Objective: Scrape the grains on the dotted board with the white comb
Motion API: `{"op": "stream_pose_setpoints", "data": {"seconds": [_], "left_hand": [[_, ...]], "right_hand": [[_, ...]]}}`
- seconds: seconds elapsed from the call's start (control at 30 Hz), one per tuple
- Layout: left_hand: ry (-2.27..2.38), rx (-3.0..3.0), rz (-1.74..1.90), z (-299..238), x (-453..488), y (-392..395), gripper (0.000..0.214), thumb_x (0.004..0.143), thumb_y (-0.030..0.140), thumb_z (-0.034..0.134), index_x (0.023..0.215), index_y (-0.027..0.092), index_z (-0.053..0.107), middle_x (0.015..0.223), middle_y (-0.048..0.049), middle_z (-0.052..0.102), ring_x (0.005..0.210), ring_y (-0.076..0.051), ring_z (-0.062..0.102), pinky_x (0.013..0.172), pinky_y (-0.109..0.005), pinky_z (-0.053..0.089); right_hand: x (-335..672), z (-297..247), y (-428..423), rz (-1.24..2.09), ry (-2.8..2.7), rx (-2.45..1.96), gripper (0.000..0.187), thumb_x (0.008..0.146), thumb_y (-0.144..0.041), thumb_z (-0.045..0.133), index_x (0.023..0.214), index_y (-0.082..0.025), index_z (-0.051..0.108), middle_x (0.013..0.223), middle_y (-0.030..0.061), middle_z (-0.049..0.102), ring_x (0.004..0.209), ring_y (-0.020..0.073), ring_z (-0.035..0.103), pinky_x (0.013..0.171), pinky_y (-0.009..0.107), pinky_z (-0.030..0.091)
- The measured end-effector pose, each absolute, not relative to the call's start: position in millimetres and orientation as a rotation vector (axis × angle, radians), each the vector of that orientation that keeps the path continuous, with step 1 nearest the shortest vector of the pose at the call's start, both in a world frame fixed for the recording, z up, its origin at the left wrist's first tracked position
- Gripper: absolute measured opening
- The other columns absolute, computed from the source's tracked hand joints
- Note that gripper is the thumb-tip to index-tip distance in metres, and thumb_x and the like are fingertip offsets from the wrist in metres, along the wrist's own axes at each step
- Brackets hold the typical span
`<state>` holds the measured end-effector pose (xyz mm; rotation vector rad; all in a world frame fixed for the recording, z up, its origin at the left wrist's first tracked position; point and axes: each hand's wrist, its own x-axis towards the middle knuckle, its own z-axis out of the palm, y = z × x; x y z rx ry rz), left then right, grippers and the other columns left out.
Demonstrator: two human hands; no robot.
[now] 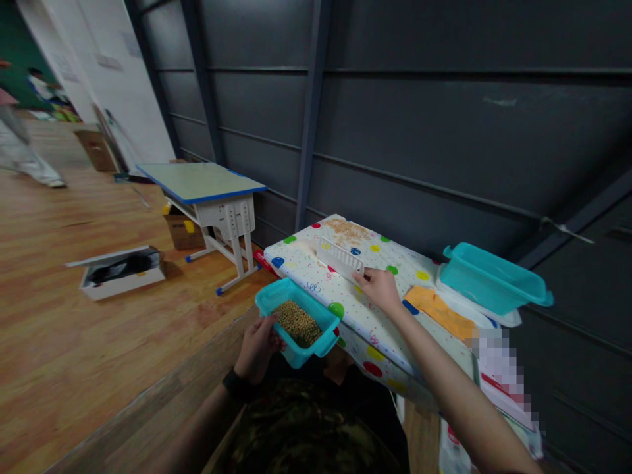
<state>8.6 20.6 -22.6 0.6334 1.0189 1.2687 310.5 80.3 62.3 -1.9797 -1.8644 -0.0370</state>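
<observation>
My left hand is closed on the near left rim of a teal plastic bin, held beside the table's front edge. Soybeans or similar round tan beans cover the bin's floor. Over the tabletop my right hand pinches the near end of a white slotted plastic strip, which stands on its long edge. Some pale grains lie by the strip's far end. Farther back, a patch of tan crumbs or grains is scattered on the polka-dot tablecloth.
An orange cloth and a second teal bin on a white lid are at the table's right. A school desk stands to the left, with an open white box on the floor. A dark panel wall rises behind.
</observation>
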Motion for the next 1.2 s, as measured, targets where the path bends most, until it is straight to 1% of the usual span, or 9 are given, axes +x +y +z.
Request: {"op": "stream_pose_setpoints", "data": {"seconds": [0.27,0.37,0.6,0.67,0.8,1.0,1.1,1.2], "left_hand": [[1.019,0.636,1.268,-21.6,9.7,21.1,0.049,0.059,0.054,0.097,0.057,0.023,0.059,0.046,0.0055,0.055,0.04,-0.013,0.051,0.044,-0.028,0.049],[1.019,0.635,1.267,-22.0,9.9,22.3,0.05,0.059,0.055,0.098,0.056,0.023,0.06,0.045,0.0055,0.054,0.04,-0.012,0.05,0.043,-0.028,0.049],[1.028,0.639,1.262,-24.0,6.6,27.8,0.053,0.057,0.058,0.099,0.055,0.024,0.06,0.045,0.0037,0.057,0.04,-0.013,0.052,0.043,-0.028,0.049],[1.027,0.637,1.261,-24.0,6.2,28.0,0.054,0.056,0.059,0.1,0.055,0.024,0.058,0.044,0.0041,0.056,0.04,-0.013,0.051,0.043,-0.028,0.049],[1.031,0.632,1.265,-24.1,6.5,27.8,0.053,0.058,0.057,0.099,0.058,0.024,0.057,0.045,0.0058,0.056,0.039,-0.012,0.051,0.044,-0.028,0.049],[1.045,0.634,1.257,-24.5,5.9,27.9,0.049,0.06,0.054,0.098,0.061,0.024,0.059,0.045,0.006,0.057,0.039,-0.012,0.052,0.044,-0.027,0.048],[1.047,0.625,1.259,-24.1,6.2,27.9,0.048,0.06,0.053,0.098,0.06,0.024,0.059,0.045,0.0059,0.058,0.039,-0.013,0.053,0.044,-0.027,0.049],[1.044,0.607,1.274,-23.9,6.8,28.3,0.049,0.058,0.054,0.098,0.059,0.024,0.059,0.044,0.0061,0.057,0.038,-0.013,0.053,0.042,-0.027,0.048]], "right_hand": [[315.8,59.9,60.6,0.064,-1.865,-1.907,0.047,0.1,-0.038,0.062,0.056,-0.025,0.055,0.058,0.0054,0.068,0.06,0.0212,0.061,0.063,0.032,0.032],[314.8,59.5,57.0,0.051,-1.851,-1.898,0.048,0.1,-0.038,0.063,0.055,-0.025,0.052,0.059,0.006,0.068,0.06,0.0215,0.062,0.064,0.032,0.033],[306.2,58.3,51.8,0.014,-1.869,-1.9,0.048,0.101,-0.04,0.062,0.056,-0.025,0.057,0.063,0.0074,0.073,0.063,0.0228,0.066,0.066,0.032,0.037],[304.4,57.8,48.6,-0.008,-1.877,-1.917,0.046,0.102,-0.039,0.061,0.058,-0.025,0.06,0.065,0.0085,0.075,0.066,0.024,0.069,0.068,0.032,0.038],[302.4,55.9,41.0,-0.041,-1.89,-1.951,0.042,0.103,-0.036,0.06,0.064,-0.024,0.066,0.072,0.0102,0.079,0.072,0.0257,0.073,0.068,0.032,0.039],[302.5,49.4,24.3,-0.081,-1.925,-1.891,0.049,0.105,-0.042,0.059,0.059,-0.024,0.06,0.064,0.0094,0.075,0.063,0.0233,0.069,0.064,0.032,0.036],[300.9,46.9,16.2,-0.114,-1.919,-1.843,0.049,0.105,-0.042,0.059,0.059,-0.024,0.06,0.064,0.0094,0.075,0.062,0.0228,0.07,0.064,0.032,0.036],[297.9,47.0,11.4,-0.113,-1.907,-1.831,0.049,0.104,-0.041,0.059,0.059,-0.024,0.06,0.063,0.0091,0.074,0.061,0.0224,0.07,0.062,0.031,0.035]]}}
